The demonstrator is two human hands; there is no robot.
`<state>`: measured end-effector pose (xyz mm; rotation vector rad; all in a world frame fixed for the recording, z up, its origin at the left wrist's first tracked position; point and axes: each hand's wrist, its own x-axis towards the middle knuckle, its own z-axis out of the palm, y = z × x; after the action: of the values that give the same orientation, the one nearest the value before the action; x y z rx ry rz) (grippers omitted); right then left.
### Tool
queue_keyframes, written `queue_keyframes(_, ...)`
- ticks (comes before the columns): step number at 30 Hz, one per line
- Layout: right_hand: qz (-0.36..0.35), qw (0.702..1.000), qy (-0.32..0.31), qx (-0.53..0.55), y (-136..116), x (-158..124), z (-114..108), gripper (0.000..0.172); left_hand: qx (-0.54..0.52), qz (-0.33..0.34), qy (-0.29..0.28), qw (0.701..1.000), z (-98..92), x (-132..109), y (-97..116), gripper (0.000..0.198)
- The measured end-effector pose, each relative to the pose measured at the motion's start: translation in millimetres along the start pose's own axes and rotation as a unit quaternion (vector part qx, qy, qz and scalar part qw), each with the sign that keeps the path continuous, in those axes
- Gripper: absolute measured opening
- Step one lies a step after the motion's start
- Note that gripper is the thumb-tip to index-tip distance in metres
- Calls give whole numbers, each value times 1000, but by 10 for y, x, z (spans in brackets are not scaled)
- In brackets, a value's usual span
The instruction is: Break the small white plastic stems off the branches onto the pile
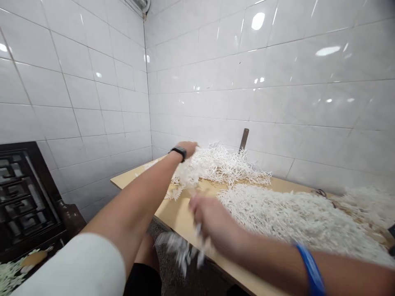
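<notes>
Glossy white wall tiles (pixel 197 90) back our pale wooden table (pixel 178 209). Our blurred right hand (pixel 212 220) curls its fingers around a bunch of thin white strips (pixel 182 248) dangling past the table's front edge. Our left hand (pixel 189 147) reaches over a pile of branching white strands (pixel 228 164); we cannot tell whether its fingers grip. Rightward lies a dense heap of white shreds (pixel 286 220).
</notes>
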<state>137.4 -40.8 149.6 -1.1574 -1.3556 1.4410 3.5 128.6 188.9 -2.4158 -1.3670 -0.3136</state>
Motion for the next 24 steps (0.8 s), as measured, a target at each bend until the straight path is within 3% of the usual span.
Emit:
queue_keyframes(4, 3, 999, -42, 35, 74, -172, -217, 24, -43, -38, 15, 998, -102, 48, -202, 35)
queue_keyframes(9, 24, 995, -77, 55, 261, -356, -416, 34, -133, -30, 31, 990, -129, 211, 29, 48)
queue_keyframes(11, 28, 995, -88, 34, 272, -414, -442, 30, -169, -37, 29, 984, -139, 257, 95, 52)
queue_keyframes(14, 32, 989, -109, -95, 169, -592, -407, 13, -212, -47, -11, 976, -167, 256, 79, 42)
queue_keyframes(17, 50, 955, -210, -201, -43, -889, -323, 19, -233, -62, -69, 968, -212, 200, -13, 33)
queue_keyframes(20, 54, 891, -357, -274, -322, -1044, -314, 24, -226, -107, -85, 965, -268, 144, -105, 35)
queue_keyframes(21, 29, 879, -357, -315, -429, -998, -346, 24, -221, -126, -79, 964, -286, 131, -128, 36)
queue_keyframes(22, -21, 878, -313, -361, -541, -891, -398, 25, -218, -147, -71, 962, -304, 120, -146, 38)
queue_keyframes(24, -117, 883, -141, -432, -776, -510, -549, 33, -220, -185, -55, 956, -334, 104, -170, 40)
